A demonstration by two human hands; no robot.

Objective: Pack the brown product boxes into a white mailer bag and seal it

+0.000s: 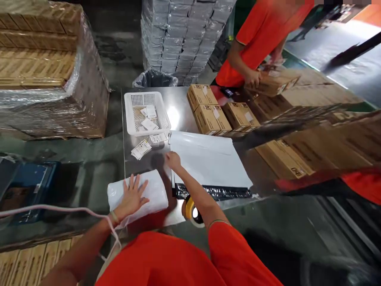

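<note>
My left hand lies with fingers spread on a white plastic-wrapped parcel at the table's near left corner. My right hand is curled closed just above the left edge of a pile of white mailing bags; whatever its fingers may hold is hidden. A black strip runs along the near edge of the bags. Under my right forearm, a yellow-brown tape roll sits at the table edge. Printed labels lie loose beyond the parcel.
A white basket holds several paper slips. Brown cartons stand at the right, where a co-worker's hand touches another carton. A lined bin stands behind the table, a wrapped pallet at the left. A pink cord crosses the lower left.
</note>
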